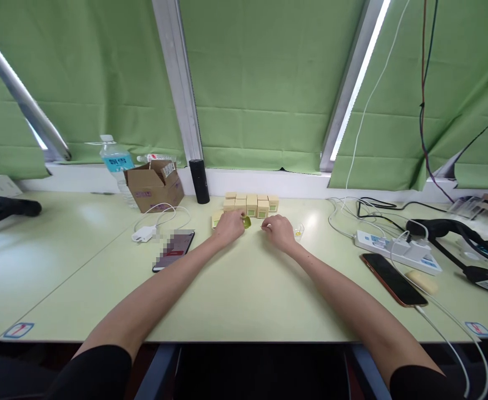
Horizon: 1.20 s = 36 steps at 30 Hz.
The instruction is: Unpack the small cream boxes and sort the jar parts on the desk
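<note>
My left hand (228,226) is closed on a small olive-green piece (247,222), thin and slightly curved, whose exact kind I cannot make out. Just to its right, my right hand (280,230) has its fingertips pinched together; anything between them is too small to tell. Behind both hands stand several small kraft-coloured boxes (251,204) in close rows, some with a green square on the front. Another such box (216,218) is partly hidden by my left hand. Beside my right hand lies a small clear item (299,231) with a bit of yellow in it.
At the left are a phone (176,250), a white charger (144,233), an open cardboard box (154,186), a water bottle (116,161) and a black cylinder (199,182). To the right are a power strip (394,251), another phone (393,279) and trailing cables.
</note>
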Motion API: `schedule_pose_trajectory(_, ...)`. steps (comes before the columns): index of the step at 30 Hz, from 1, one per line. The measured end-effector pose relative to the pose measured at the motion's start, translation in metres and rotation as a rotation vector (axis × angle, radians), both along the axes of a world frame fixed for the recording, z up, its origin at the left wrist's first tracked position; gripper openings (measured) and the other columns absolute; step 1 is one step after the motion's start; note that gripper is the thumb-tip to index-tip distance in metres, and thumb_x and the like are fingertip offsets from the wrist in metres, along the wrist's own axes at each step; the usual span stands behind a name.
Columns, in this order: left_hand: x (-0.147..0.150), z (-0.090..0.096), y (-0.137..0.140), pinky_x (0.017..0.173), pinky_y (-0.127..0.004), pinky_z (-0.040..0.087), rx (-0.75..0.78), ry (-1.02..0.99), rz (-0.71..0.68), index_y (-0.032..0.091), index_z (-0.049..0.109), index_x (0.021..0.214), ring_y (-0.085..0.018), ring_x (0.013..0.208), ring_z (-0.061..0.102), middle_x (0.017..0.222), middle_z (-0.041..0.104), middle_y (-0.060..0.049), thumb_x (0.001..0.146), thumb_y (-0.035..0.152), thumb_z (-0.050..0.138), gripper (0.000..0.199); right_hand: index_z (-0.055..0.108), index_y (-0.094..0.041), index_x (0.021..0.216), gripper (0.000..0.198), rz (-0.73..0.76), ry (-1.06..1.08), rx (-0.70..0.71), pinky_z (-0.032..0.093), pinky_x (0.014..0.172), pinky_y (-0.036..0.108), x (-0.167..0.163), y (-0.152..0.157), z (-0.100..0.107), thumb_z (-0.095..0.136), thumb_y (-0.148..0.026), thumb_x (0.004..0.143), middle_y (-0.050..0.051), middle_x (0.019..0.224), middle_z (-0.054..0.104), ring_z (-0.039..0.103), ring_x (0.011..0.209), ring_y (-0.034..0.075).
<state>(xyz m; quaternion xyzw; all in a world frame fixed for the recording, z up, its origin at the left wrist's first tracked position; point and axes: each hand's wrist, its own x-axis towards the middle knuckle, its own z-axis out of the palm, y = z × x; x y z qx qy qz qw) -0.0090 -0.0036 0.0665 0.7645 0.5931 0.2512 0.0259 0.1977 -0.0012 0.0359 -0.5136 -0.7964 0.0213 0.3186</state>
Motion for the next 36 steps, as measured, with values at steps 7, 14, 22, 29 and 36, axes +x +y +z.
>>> schedule_pose_trajectory(7,0.017,0.004,0.021,0.101,-0.048,0.035,-0.009,0.293,0.074,0.014,0.075,0.086,-0.035,0.097,0.067,0.089,0.075,-0.018,0.082,0.018,0.061,0.016,0.079,-0.020,0.081,0.024,-0.020,-0.254,0.009,0.036,0.098,0.039,-0.018,0.016,-0.010,0.062,-0.004,0.082,0.011,0.091,0.078,0.060,0.104,0.027)
schedule_pose_trajectory(14,0.019,-0.009,0.027,0.104,-0.049,0.028,-0.075,0.451,0.086,0.018,0.077,0.084,-0.040,0.119,0.053,0.086,0.075,-0.017,0.079,0.027,0.065,0.016,0.080,-0.021,0.086,0.021,-0.041,-0.260,0.039,0.037,0.099,0.040,-0.010,0.015,-0.018,0.063,-0.010,0.086,0.009,0.098,0.078,0.057,0.109,0.027)
schedule_pose_trajectory(22,0.013,-0.007,0.034,0.099,-0.047,0.032,-0.124,0.495,0.110,0.019,0.076,0.079,-0.039,0.113,0.054,0.087,0.073,-0.017,0.077,0.038,0.065,0.023,0.075,-0.022,0.090,0.026,-0.015,-0.176,0.118,0.040,0.099,0.040,0.016,-0.003,-0.009,0.055,-0.005,0.091,0.007,0.101,0.076,0.057,0.109,0.026)
schedule_pose_trajectory(29,0.004,0.005,0.032,0.097,-0.048,0.034,-0.156,0.439,0.103,0.019,0.074,0.076,-0.040,0.113,0.053,0.087,0.073,-0.016,0.080,0.045,0.061,0.030,0.069,-0.020,0.117,0.029,-0.032,-0.178,0.112,0.041,0.104,0.043,0.039,-0.010,-0.005,0.057,-0.011,0.092,0.010,0.117,0.074,0.058,0.118,0.028)
schedule_pose_trajectory(36,-0.005,0.006,0.026,0.098,-0.050,0.036,-0.207,0.419,-0.056,0.019,0.074,0.106,-0.042,0.123,0.047,0.111,0.072,-0.017,0.077,0.051,0.066,0.044,0.068,-0.018,0.125,0.042,-0.049,-0.269,0.007,0.035,0.107,0.042,0.036,0.005,-0.012,0.068,-0.014,0.083,0.012,0.120,0.075,0.059,0.119,0.029)
